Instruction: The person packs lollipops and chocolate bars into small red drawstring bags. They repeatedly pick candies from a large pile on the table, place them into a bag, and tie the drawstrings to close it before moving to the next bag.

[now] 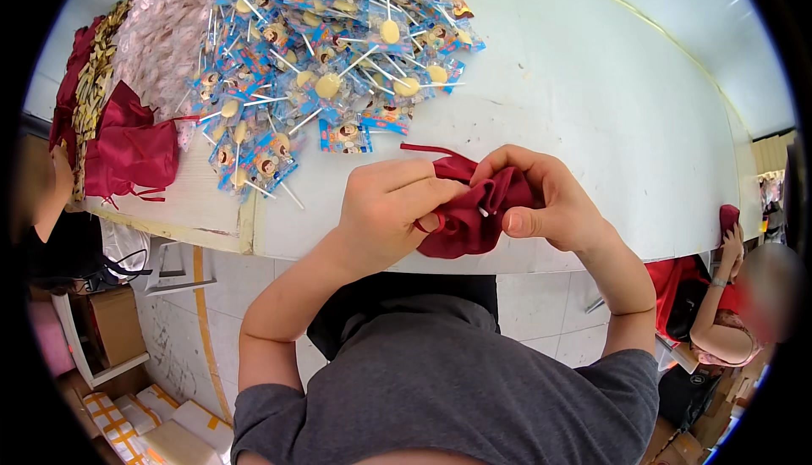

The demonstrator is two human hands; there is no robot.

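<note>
A dark red satin drawstring pouch is between my two hands, over the near edge of the white table. My left hand pinches its gathered edge and red cord from the left. On the right, my right hand holds the pouch's mouth between thumb and fingers. A short white stick end shows in the folds of the mouth; what else the pouch holds is hidden. Beyond my hands lies a large heap of wrapped lollipops with white sticks and blue-printed clear wrappers.
Several filled red pouches lie at the left, beside pink-dotted clear packets and gold-wrapped pieces. Another person sits at the far left. At the right, a co-worker's hands hold a red pouch. Cartons stand on the floor lower left.
</note>
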